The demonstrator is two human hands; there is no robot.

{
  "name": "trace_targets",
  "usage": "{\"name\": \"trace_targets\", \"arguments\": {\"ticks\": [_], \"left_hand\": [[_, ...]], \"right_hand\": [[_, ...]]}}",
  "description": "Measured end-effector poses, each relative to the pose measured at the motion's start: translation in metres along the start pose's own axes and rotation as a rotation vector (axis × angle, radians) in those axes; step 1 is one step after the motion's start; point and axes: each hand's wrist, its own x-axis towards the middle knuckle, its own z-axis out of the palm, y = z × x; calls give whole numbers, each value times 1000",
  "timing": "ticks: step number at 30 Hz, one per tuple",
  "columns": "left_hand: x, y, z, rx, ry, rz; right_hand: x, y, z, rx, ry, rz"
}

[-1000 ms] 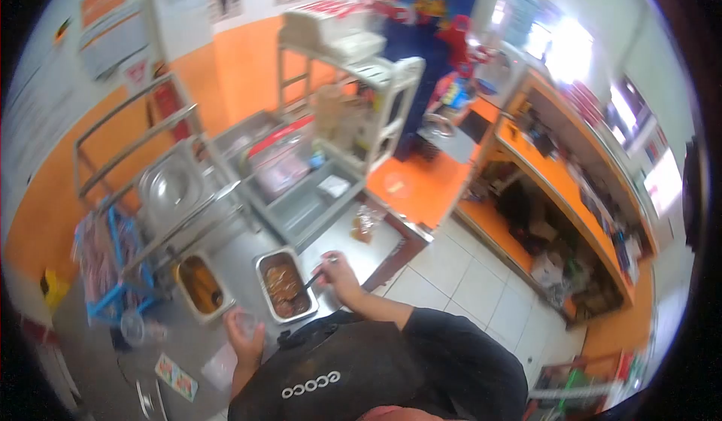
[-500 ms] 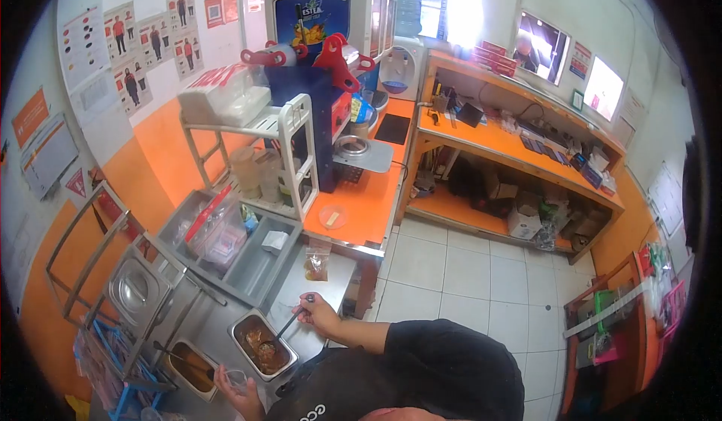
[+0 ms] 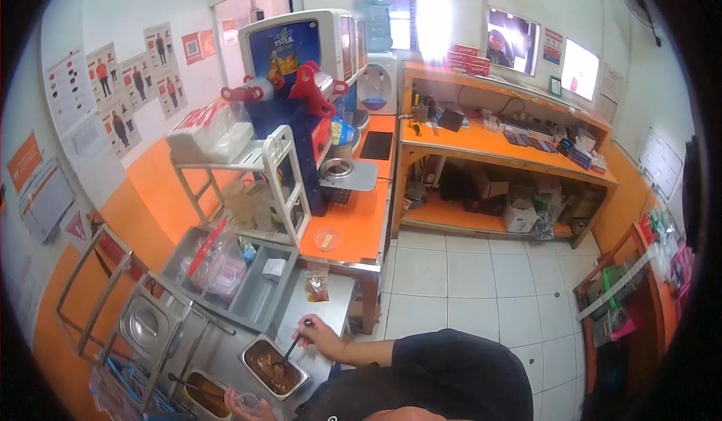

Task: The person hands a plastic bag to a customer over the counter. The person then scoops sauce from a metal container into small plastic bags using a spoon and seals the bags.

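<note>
A black-handled ladle (image 3: 295, 342) is in my right hand (image 3: 322, 338), its bowl down in the brown food of a rectangular steel pan (image 3: 304, 379). Low in the view, my left hand (image 3: 244, 406) holds a small clear cup (image 3: 248, 401), its fingers curled round it. A second steel pan (image 3: 197, 392) with orange-brown sauce and a utensil in it stands left of the first, beside that hand. On the steel counter above the first pan lies a small clear bag (image 3: 317, 285) with brownish contents.
A grey divided tray (image 3: 259, 293) and a white rack (image 3: 289, 188) stand beyond the pans. A metal lid (image 3: 149, 322) leans at left. An orange shelf unit (image 3: 481, 150) stands at the back. A person (image 3: 496, 42) shows in the window opening.
The head view has shifted, so the room and pans appear displaced. The ladle still dips in the same pan, and the cup stays in my left hand. The person in the window shows more clearly.
</note>
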Motion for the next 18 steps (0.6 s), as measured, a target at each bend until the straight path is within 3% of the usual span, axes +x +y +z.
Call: {"name": "trace_targets", "arguments": {"ticks": [3,5,6,9,12,15,18], "left_hand": [[15,17,2,-32,37,94],[24,30,7,-69,53,163],[27,37,11,-95,58,199],[30,64,27,-199,52,309],[26,95,53,-342,22,438],[14,121,80,-493,-29,541],[-2,153,111,-635,-99,613]], "right_hand": [[-16,2,17,-290,-169,-13],[-23,18,19,-315,-290,41],[-39,3,25,-603,-268,-180],[-73,-13,18,-660,-209,-187],[-88,-1,-36,-697,-63,-273],[-130,-1,-77,-414,260,-234],[-174,8,-120,-391,561,-45]]}}
